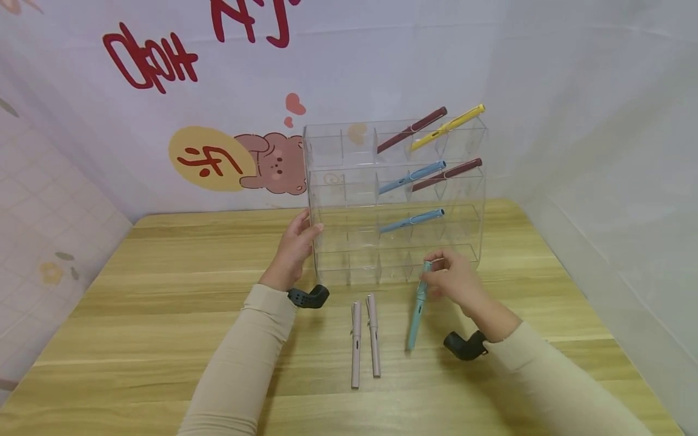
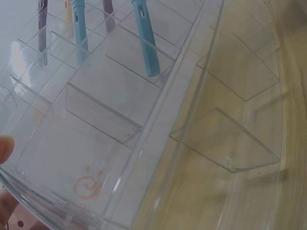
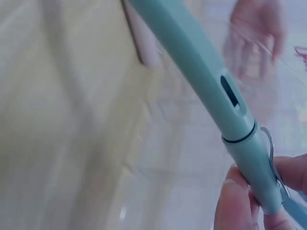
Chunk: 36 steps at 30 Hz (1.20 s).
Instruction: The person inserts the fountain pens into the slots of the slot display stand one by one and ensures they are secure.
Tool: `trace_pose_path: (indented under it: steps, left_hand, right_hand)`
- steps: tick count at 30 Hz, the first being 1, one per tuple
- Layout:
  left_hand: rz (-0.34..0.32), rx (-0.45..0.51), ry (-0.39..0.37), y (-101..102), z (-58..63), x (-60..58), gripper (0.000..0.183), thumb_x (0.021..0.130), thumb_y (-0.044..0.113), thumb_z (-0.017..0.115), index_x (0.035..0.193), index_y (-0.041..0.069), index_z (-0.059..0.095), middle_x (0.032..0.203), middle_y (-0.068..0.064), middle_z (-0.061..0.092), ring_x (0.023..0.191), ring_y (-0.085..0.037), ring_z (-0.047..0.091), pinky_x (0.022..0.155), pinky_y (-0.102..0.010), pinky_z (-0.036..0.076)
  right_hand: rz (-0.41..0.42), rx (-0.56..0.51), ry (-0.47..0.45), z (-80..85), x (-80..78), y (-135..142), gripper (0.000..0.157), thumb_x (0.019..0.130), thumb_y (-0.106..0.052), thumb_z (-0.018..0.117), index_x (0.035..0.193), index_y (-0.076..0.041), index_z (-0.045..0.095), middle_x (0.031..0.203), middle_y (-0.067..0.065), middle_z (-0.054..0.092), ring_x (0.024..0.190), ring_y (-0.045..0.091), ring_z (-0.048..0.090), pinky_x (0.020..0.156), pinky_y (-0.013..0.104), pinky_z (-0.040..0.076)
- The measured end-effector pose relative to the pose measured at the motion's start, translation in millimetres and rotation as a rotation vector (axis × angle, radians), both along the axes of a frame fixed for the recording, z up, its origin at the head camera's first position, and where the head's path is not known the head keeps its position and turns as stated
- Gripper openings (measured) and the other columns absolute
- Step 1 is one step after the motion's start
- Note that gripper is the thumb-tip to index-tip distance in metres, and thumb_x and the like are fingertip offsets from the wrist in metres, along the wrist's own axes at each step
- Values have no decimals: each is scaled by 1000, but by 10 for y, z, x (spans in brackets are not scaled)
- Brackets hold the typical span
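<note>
My right hand [image 1: 454,278] pinches a mint-green pen [image 1: 418,312] by its capped end, in front of the rack's lower right. In the right wrist view, thumb and fingers close round the cap [image 3: 256,172] beside its metal clip, and the barrel slants up to the left. My left hand [image 1: 294,248] grips the left side of a clear acrylic pen rack [image 1: 360,266], thumb at the front edge. That thumb [image 2: 5,148] shows at the left of the left wrist view. Two pale pink pens, one left [image 1: 356,345] and one right [image 1: 374,336], lie side by side on the table.
The tiered rack holds maroon pens [image 1: 411,130], a yellow pen [image 1: 448,127] and blue pens [image 1: 412,220] leaning in its middle and right compartments. Under it is a wood-grain table [image 1: 163,315]. A printed white cloth [image 1: 382,60] hangs behind.
</note>
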<state>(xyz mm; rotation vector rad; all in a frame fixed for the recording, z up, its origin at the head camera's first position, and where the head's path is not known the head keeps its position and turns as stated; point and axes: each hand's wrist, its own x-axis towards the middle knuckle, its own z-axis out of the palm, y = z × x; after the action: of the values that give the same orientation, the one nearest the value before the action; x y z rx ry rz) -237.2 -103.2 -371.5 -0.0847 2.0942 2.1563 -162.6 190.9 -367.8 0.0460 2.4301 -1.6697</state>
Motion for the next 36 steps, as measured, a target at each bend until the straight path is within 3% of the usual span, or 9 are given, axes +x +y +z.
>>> trace_pose_path:
  steps: [9, 14, 17, 24, 31, 36]
  left_hand:
    - [4, 2, 2, 8, 0, -1, 55, 100, 20, 52, 151, 19, 32, 150, -12, 36, 129, -31, 43, 104, -51, 36]
    - [9, 10, 5, 7, -1, -5, 56, 99, 19, 52, 151, 17, 31, 150, -13, 36, 130, -32, 42, 104, -50, 37]
    - [6, 7, 8, 6, 1, -2, 55, 99, 18, 52, 151, 18, 32, 150, -12, 36, 130, -32, 42, 105, -50, 36]
    - [-4, 12, 17, 7, -2, 0, 54, 100, 18, 51, 151, 18, 32, 149, -13, 37, 131, -36, 41, 105, -51, 36]
    - [4, 8, 9, 11, 0, -3, 55, 100, 19, 52, 151, 17, 32, 150, -13, 36, 131, -34, 41, 105, -51, 36]
    - [6, 4, 15, 3, -9, 0, 54, 100, 19, 51, 151, 17, 32, 149, -13, 37, 131, -35, 41, 105, -52, 36]
  right_hand:
    - [-155, -64, 123, 214, -30, 247, 40, 92, -9, 61, 124, 8, 45, 99, 6, 55, 75, 3, 64, 69, 27, 56]
    - [-294, -192, 179, 357, -55, 341, 24, 90, -7, 63, 111, -9, 50, 95, 1, 53, 74, 2, 64, 67, 23, 56]
    - [-375, -282, 215, 418, -79, 379, 24, 89, -4, 64, 106, -15, 51, 94, 1, 53, 72, 3, 65, 64, 21, 55]
    - [-535, -458, 299, 537, -135, 426, 31, 85, 2, 67, 109, -10, 51, 95, 5, 51, 72, 7, 65, 61, 22, 55]
    - [-624, -594, 397, 622, -175, 483, 33, 83, 5, 67, 108, -9, 51, 95, 7, 51, 74, 13, 62, 61, 23, 56]
    - [-675, -634, 456, 644, -218, 505, 33, 83, 3, 69, 109, -9, 51, 99, 7, 50, 74, 14, 63, 61, 24, 55]
